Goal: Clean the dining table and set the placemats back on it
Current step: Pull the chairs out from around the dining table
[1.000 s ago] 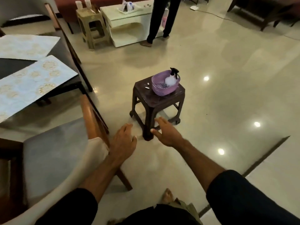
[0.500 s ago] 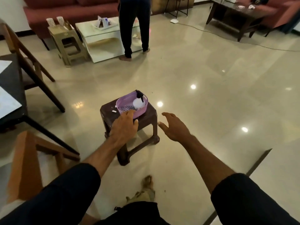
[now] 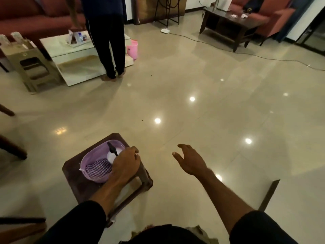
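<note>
Single head-worn wide-angle view, looked forward and steeply down from standing height. Nearest the lens sat the dark brown plastic stool (image 3: 73,175) at lower left, with both forearms reaching out from the bottom edge. Glossy beige tiled floor (image 3: 202,106) filled the middle. Far edge took in a red sofa (image 3: 26,16). Edges bowed from lens distortion.

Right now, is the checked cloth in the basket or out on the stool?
In. The cloth lies inside the purple basket beside the spray bottle, with the left hand over the basket's near side.
</note>
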